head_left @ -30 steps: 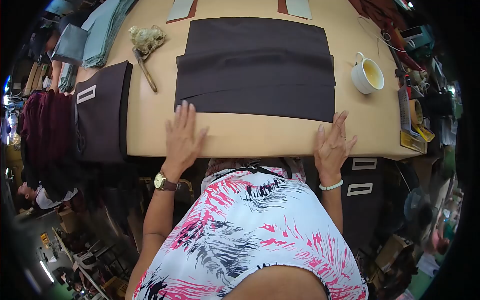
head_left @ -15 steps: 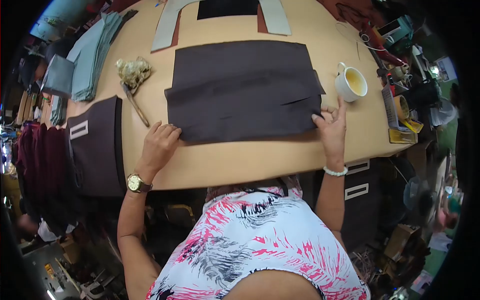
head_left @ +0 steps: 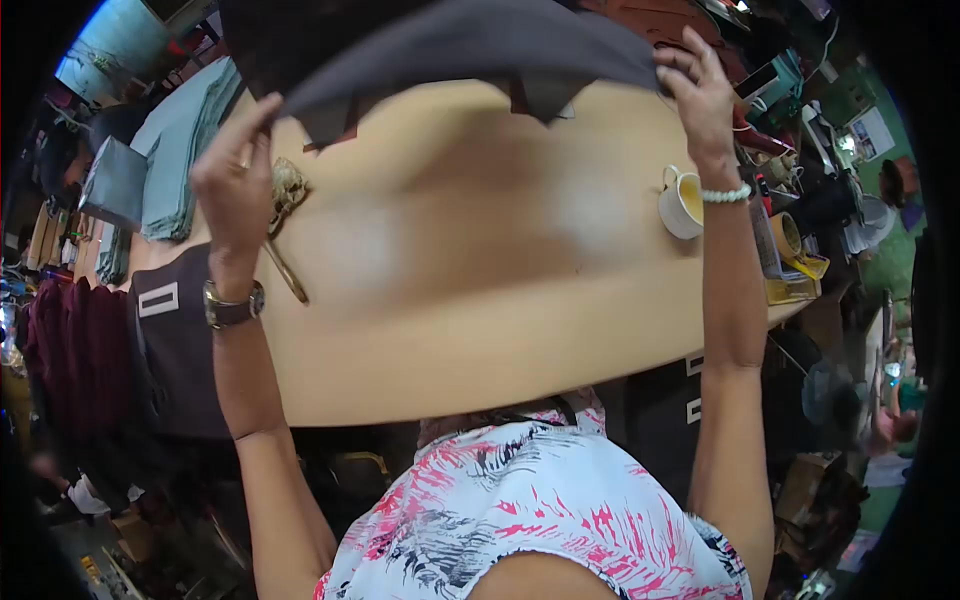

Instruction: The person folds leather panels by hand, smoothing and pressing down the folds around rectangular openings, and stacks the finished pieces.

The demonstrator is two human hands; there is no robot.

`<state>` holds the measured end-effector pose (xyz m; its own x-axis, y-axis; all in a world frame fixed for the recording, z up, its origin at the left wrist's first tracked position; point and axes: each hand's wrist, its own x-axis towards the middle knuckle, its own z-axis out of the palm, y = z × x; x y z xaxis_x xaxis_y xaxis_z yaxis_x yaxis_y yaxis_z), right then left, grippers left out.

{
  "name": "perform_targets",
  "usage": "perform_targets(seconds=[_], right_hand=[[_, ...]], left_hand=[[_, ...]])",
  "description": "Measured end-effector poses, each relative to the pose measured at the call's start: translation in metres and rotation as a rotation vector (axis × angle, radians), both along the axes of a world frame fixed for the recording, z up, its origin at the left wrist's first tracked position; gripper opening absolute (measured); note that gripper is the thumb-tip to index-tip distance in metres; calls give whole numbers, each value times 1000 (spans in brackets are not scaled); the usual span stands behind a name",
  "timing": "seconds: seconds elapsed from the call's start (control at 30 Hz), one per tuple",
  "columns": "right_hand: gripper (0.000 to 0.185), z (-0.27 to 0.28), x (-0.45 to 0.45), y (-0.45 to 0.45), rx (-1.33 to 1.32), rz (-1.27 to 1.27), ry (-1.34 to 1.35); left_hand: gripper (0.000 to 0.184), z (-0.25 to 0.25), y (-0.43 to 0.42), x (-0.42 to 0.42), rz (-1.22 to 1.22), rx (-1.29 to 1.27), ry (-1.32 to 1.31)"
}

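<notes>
Held the dark grey-brown, flexible cloth sheet (head_left: 480, 45) above the far side of the tan, smooth-topped table (head_left: 450, 350), pinched at either end by bare left hand (head_left: 235, 185) and right hand (head_left: 705, 105), apparently as a lifting step, likely needing even tension next.

No text, label, brand or number readable: marks on pale sheet (head_left: 873, 134) at far right too small and blurred, watch (head_left: 236, 306) has its dial turned nearly edge-on.
</notes>
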<state>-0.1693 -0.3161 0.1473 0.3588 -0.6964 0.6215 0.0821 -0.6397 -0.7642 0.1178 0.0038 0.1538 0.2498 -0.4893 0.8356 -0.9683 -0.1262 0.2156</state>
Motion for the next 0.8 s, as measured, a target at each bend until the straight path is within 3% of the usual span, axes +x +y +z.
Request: perform_targets(seconds=[0.1, 0.17, 0.3, 0.37, 0.47, 0.57, 0.67, 0.77, 0.8], right_hand=[[57, -40, -29, 33, 122, -84, 91], [57, -65, -52, 58, 66, -147, 186], [60, -109, -98, 110, 108, -258, 334], [63, -120, -117, 140, 278, -300, 320], [66, -144, -157, 168, 228, -376, 425], [67, -128, -169, 189, 396, -440, 547], [72, -120, -155, 174, 28, -481, 766], [75, -120, -122, 147, -205, -525, 843], [77, -124, -110, 137, -263, -543, 849]], left_hand=[[24, -34, 21, -32, -32, 140, 206], [23, -51, 34, -48, -59, 147, 53], [26, -79, 65, -85, -159, 256, 274], [26, -91, 80, -102, -200, 333, 397], [26, -103, 101, -125, -249, 469, 564], [26, -108, 105, -133, -341, 619, 694], [25, -98, 93, -133, -442, 667, 641], [35, -102, 66, -126, -60, 530, 724], [43, -108, 56, -119, 119, 529, 563]])
